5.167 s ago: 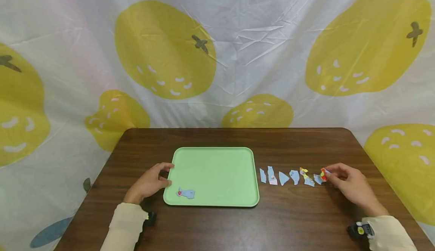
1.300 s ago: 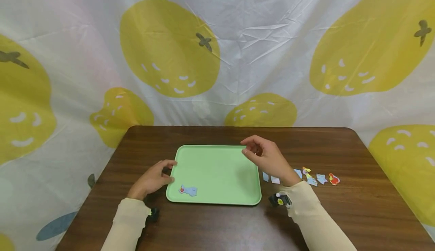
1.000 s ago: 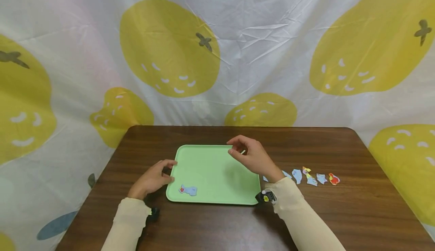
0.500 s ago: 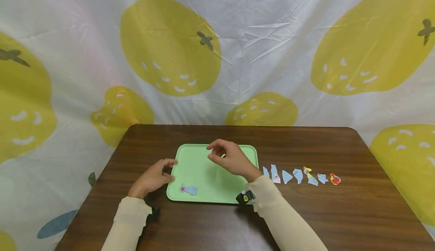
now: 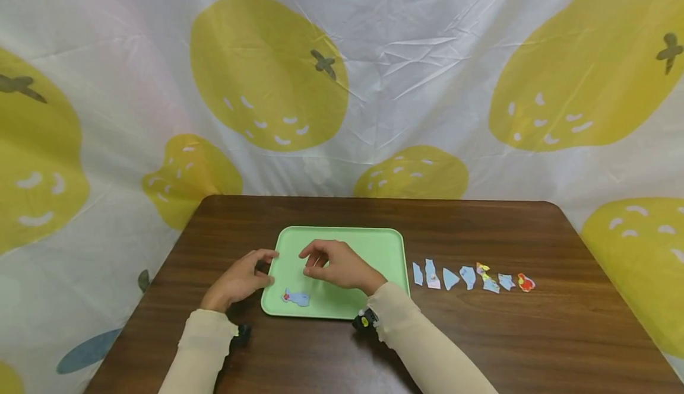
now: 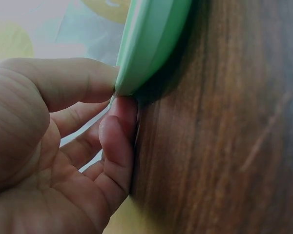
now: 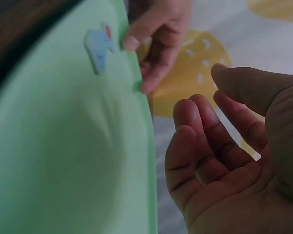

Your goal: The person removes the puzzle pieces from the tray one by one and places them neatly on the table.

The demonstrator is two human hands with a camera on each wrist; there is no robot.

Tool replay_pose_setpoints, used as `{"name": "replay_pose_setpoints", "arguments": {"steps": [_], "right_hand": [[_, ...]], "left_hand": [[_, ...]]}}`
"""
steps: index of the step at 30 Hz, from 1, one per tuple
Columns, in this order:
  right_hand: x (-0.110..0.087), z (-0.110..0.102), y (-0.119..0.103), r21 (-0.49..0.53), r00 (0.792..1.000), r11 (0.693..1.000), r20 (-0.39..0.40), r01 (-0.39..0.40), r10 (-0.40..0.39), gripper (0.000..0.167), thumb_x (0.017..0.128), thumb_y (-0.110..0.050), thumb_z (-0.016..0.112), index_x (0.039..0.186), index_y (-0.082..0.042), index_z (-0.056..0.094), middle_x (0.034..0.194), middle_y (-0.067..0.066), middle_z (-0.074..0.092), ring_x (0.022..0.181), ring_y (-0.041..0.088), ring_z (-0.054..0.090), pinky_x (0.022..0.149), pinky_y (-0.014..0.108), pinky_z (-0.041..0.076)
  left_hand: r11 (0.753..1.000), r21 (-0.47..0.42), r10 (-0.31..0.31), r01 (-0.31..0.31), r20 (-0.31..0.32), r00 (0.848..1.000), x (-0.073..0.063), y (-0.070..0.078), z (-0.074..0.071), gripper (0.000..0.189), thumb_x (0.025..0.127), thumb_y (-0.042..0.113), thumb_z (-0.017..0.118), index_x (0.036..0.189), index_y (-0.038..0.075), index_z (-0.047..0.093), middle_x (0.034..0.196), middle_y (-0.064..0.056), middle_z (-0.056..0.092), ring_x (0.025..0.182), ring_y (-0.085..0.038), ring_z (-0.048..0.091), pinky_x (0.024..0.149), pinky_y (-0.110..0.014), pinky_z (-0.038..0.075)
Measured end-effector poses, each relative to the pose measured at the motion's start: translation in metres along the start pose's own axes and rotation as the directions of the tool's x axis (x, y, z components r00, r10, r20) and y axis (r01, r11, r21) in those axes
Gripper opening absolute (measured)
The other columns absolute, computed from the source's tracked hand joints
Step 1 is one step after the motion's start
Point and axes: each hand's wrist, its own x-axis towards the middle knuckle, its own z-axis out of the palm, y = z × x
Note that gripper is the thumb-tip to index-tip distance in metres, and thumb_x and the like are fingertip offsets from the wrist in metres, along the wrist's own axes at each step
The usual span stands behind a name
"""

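Observation:
A green tray (image 5: 374, 245) lies on the table, with one irregular blue-grey puzzle piece (image 5: 297, 298), marked with red, near its front left corner. My left hand (image 5: 238, 280) touches the tray's left rim with thumb and forefinger spread apart along it; in the left wrist view the thumb (image 6: 83, 80) meets the rim and the other fingers bend loosely. Above the middle of the tray hovers my right hand (image 5: 339, 265). Its fingers curve loosely and the right wrist view shows nothing between the thumb and fingertips (image 7: 185, 112). The puzzle piece is to its front left.
Right of the tray runs a row of several flat irregular pieces, mostly light blue, among them a blue triangular piece (image 5: 450, 279) and a yellow-and-blue piece (image 5: 487, 278). A red piece (image 5: 526, 282) ends the row. A lemon-patterned curtain (image 5: 374, 115) hangs behind the brown table (image 5: 507, 228).
The right hand let go of the red piece, which now lies at the row's right end. It moved left over the tray and lower in view. My left hand stays at the rim.

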Motion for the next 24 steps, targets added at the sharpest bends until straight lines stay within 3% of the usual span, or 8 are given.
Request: {"name": "replay_pose_setpoints", "arguments": {"steps": [12, 24], "right_hand": [[0.002, 0.028, 0.001, -0.03, 0.989, 0.999, 0.139, -0.045, 0.048, 0.034, 0.091, -0.013, 0.083, 0.123, -0.008, 0.072, 0.1, 0.004, 0.074, 0.082, 0.003, 0.065, 0.078, 0.021, 0.055], [0.002, 0.041, 0.004, -0.155, 0.985, 0.986, 0.149, -0.067, 0.09, 0.041, 0.081, -0.009, 0.092, 0.117, -0.014, 0.073, 0.094, -0.003, 0.071, 0.077, 0.001, 0.058, 0.077, 0.019, 0.05]], "left_hand": [[1.0, -0.01, -0.007, 0.007, 0.01, 1.0, -0.002, 0.001, 0.0, 0.054, 0.099, 0.013, 0.073, 0.15, 0.014, 0.056, 0.146, -0.015, 0.056, 0.116, -0.031, 0.064, 0.091, -0.045, 0.056], [1.0, -0.01, -0.004, 0.004, 0.014, 1.0, -0.001, 0.0, -0.001, 0.054, 0.1, 0.014, 0.073, 0.151, 0.015, 0.056, 0.147, -0.015, 0.055, 0.117, -0.031, 0.064, 0.09, -0.044, 0.056]]}}
